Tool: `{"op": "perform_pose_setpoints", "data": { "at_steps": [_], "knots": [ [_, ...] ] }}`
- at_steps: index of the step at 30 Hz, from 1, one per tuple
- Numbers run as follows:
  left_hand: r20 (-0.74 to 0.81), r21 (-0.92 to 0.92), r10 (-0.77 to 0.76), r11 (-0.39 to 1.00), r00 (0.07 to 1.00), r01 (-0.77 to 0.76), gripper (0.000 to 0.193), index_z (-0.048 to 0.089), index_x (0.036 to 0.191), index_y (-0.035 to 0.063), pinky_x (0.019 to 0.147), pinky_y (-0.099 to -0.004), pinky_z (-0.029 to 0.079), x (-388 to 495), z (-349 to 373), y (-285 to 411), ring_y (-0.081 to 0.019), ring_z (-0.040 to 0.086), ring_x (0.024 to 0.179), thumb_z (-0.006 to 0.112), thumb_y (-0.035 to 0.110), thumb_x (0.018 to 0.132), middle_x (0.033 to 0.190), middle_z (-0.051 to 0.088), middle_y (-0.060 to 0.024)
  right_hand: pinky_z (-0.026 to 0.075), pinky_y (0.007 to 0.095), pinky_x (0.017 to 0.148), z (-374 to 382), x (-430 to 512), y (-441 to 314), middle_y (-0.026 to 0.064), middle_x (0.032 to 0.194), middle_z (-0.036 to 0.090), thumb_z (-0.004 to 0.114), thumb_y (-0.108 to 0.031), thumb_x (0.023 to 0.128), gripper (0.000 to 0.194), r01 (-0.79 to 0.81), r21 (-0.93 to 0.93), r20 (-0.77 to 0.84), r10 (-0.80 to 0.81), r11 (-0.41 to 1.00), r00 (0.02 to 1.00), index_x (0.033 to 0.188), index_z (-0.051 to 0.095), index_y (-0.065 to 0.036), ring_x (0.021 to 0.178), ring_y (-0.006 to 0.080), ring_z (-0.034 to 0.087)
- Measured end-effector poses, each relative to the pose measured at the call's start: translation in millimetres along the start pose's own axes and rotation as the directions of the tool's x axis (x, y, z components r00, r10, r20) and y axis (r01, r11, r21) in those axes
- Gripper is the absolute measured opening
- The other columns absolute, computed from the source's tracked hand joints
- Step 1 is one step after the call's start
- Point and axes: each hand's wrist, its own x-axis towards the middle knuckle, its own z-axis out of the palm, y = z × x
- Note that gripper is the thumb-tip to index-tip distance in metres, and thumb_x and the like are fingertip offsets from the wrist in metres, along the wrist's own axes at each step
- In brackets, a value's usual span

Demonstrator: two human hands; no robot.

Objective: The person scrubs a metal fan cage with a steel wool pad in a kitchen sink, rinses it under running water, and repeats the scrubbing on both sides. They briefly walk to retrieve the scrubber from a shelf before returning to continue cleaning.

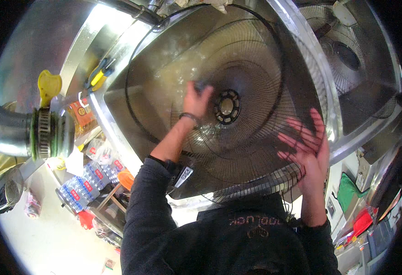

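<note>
A round wire fan guard with a dark central ring lies tilted in a metal sink, partly in cloudy, bubbly water. My left hand is inside the guard's outline, left of the ring, with its fingers around a small dark item that I cannot make out. At the guard's lower right, my right hand is behind the wires with its fingers spread, steadying or touching the guard from outside; exact contact is blurred. A light tag or clip shows near the guard's lower left edge.
Another fan guard lies in the neighbouring basin on the right. Yellow-and-blue handled tools rest on the left sink ledge. A metal pipe with a yellow-handled valve juts in at the left, above wrapped water bottles and an orange basket.
</note>
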Motion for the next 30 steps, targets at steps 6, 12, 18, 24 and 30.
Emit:
{"op": "perform_pose_setpoints", "data": {
  "at_steps": [6,12,18,24,30],
  "knots": [
    [0.171,0.742,-0.13,0.669,0.977,-0.041,0.045,0.039,0.132,0.0203,0.072,-0.0519,0.047,36.7,-38.4,-16.8,-0.0411,0.062,0.084,0.049,0.028,0.089,0.1,0.062,-0.0252,0.054,0.0381,0.078,3.2,-17.7,21.9,0.0193,0.127,0.046,0.045,0.006,0.062,0.086,0.039,0.0,0.002,-0.039,0.999,0.999,0.142,0.018,-0.009,0.108,0.0318,0.056],
    [0.222,0.081,0.155,0.981,0.963,-0.176,0.04,0.053,0.117,0.0024,0.078,-0.0411,0.047,35.0,-3.0,-9.9,-0.0398,0.059,0.093,0.053,0.029,0.088,0.101,0.063,-0.0232,0.056,0.0378,0.073,7.1,-11.6,35.7,0.0185,0.127,0.047,0.045,0.009,0.064,0.083,0.043,0.037,-0.067,-0.04,0.998,0.997,0.141,0.02,-0.011,0.104,0.0309,0.059],
    [0.143,0.566,-0.01,0.821,0.99,-0.073,0.036,0.048,0.123,0.0115,0.072,-0.0455,0.049,82.6,-9.1,27.5,-0.0364,0.063,0.085,0.049,0.021,0.088,0.092,0.064,-0.0222,0.056,0.0395,0.074,3.9,-17.8,46.7,0.0184,0.129,0.045,0.045,0.009,0.066,0.083,0.035,0.078,-0.012,-0.035,0.996,0.999,0.141,0.018,-0.012,0.106,0.0308,0.058],
    [0.289,0.268,0.314,0.88,0.904,-0.391,0.032,0.052,0.115,0.0117,0.073,-0.0468,0.049,53.8,5.4,31.1,-0.0391,0.062,0.084,0.053,0.02,0.085,0.092,0.064,-0.0226,0.056,0.0398,0.076,2.6,-22.2,47.9,0.0195,0.13,0.044,0.043,0.008,0.067,0.082,0.054,0.046,-0.029,-0.052,0.997,0.998,0.142,0.016,-0.011,0.108,0.0321,0.057],
    [0.225,0.689,0.144,0.676,0.964,-0.262,0.027,0.051,0.114,0.0172,0.071,-0.0469,0.05,103.4,2.9,19.6,-0.0374,0.063,0.086,0.038,0.025,0.092,0.099,0.064,-0.0188,0.056,0.0401,0.075,-0.8,-13.8,56.2,0.0202,0.13,0.044,0.044,0.007,0.069,0.08,0.056,0.153,-0.046,-0.049,0.987,0.998,0.142,0.015,-0.01,0.107,0.032,0.057]
  ]
}}
